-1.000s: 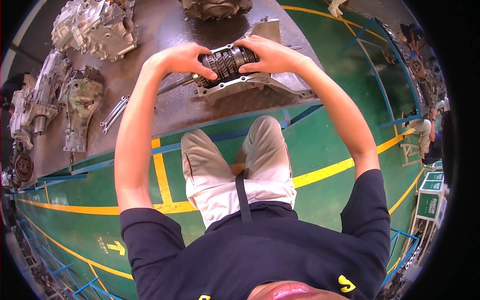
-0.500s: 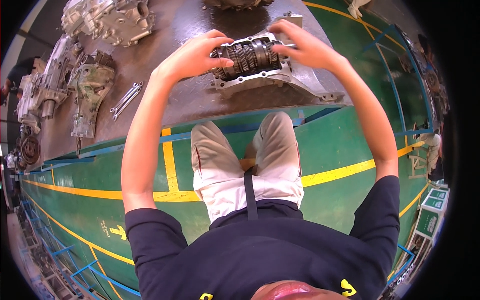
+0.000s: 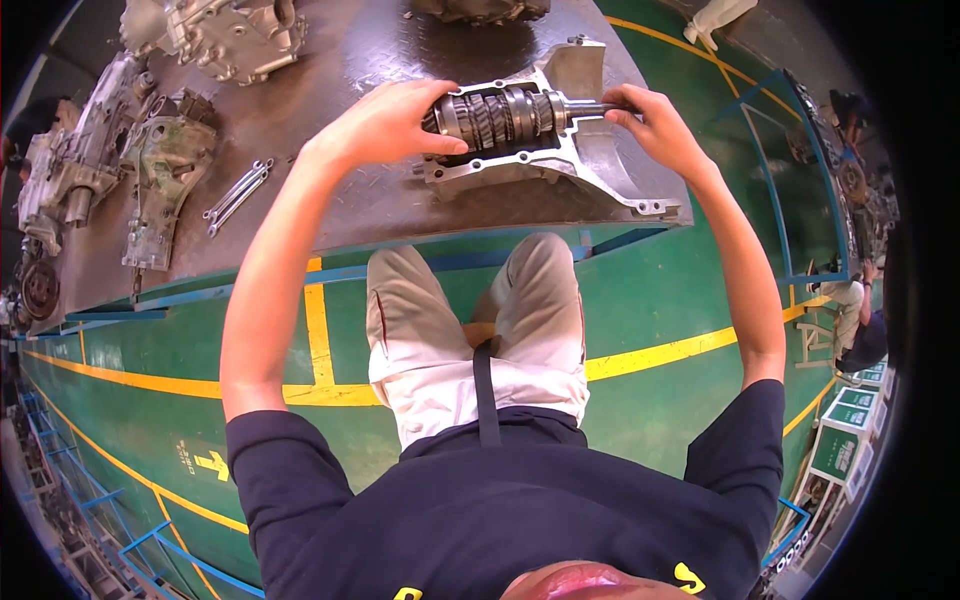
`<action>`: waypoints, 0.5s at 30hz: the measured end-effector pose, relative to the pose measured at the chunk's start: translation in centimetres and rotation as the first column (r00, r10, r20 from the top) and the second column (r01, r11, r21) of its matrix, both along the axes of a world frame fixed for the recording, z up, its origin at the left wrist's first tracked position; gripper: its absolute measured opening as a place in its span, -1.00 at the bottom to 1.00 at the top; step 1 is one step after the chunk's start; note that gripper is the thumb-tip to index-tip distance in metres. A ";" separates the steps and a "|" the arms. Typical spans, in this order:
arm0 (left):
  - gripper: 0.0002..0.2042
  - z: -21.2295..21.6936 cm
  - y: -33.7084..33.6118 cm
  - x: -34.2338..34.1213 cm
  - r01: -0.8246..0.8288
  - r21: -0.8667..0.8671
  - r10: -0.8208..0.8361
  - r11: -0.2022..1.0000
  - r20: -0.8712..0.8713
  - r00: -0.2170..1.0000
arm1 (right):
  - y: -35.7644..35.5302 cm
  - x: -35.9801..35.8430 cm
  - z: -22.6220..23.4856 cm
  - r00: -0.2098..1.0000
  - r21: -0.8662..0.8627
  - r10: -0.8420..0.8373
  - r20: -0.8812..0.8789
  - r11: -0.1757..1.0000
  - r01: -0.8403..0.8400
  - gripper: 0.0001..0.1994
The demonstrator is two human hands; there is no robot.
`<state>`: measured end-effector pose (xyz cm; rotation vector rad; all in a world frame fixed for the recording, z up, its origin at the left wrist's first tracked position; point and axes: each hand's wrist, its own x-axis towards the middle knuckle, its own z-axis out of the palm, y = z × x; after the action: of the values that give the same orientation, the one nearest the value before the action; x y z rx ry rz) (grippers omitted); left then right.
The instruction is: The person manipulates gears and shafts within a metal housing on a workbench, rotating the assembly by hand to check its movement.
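A gear shaft (image 3: 497,118) with several dark toothed gears lies in an open half of a metal gearbox housing (image 3: 500,167) on the table. Its bare, slimmer end (image 3: 582,109) points right, over the housing's flared end. My left hand (image 3: 392,122) curls around the left end of the gears, thumb on the near side and fingers on the far side; the exact contact there is partly hidden. My right hand (image 3: 655,125) pinches the tip of the bare end between thumb and fingers.
On the dark metal table (image 3: 310,215), several wrenches (image 3: 238,195) lie left of my left forearm. Farther left are a slim casing (image 3: 165,170) and a larger gearbox (image 3: 85,150). Another gearbox (image 3: 235,40) stands at the back left, and a dark part (image 3: 480,8) at the far edge.
My right hand has moved from above the right end of the gears outward to the shaft's bare end and closed on it. My left hand stays around the left end.
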<state>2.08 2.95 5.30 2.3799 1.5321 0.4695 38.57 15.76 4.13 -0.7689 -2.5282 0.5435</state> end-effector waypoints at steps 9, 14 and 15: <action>-0.28 -2.9 -0.2 -0.4 -0.018 -0.013 0.021 1.000 0.201 0.979 | 0.3 0.0 0.0 0.996 -0.077 -0.053 0.072 0.995 0.058 -0.80; -0.33 -3.1 -0.4 -0.2 -0.065 -0.162 0.117 0.985 0.335 0.935 | 0.5 -0.1 0.3 0.995 -0.101 -0.055 0.088 0.993 0.064 -0.74; -0.33 -3.4 -0.3 -0.5 -0.060 -0.162 0.112 0.985 0.333 0.936 | 0.5 -0.3 0.5 0.990 -0.099 -0.064 0.126 0.992 0.077 -0.71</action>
<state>1.62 2.64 1.94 1.9978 1.4580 0.7180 38.24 16.29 4.58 -0.9531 -2.5892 0.6249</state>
